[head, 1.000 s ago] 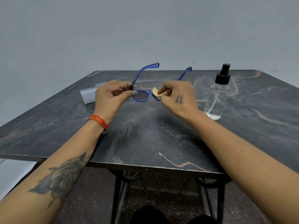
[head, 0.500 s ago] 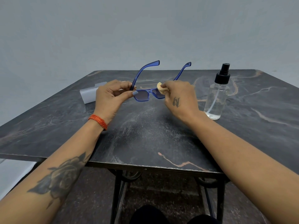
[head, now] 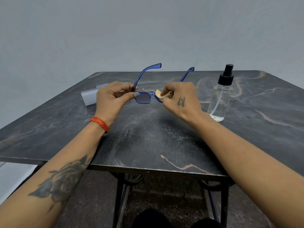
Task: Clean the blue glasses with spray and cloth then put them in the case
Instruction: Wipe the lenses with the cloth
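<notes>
I hold the blue glasses (head: 144,96) up between my hands, above the table (head: 148,142). My left hand (head: 111,99) pinches the frame's corner by the hinge; my right hand (head: 182,97) presses the tan cloth (head: 159,95) against the other lens (fingers curled round it). The spray bottle (head: 220,96) stands just right of my right hand, and the pale case (head: 89,97) lies behind my left.

Both forearms reach forward, hands raised side by side. Left hand (head: 113,99) has thumb and fingers curled in a pinch, wrist bent a bit, orange thread band on it. Right hand (head: 179,97) is knuckles-up with its fingers curled under in a tight grip.
</notes>
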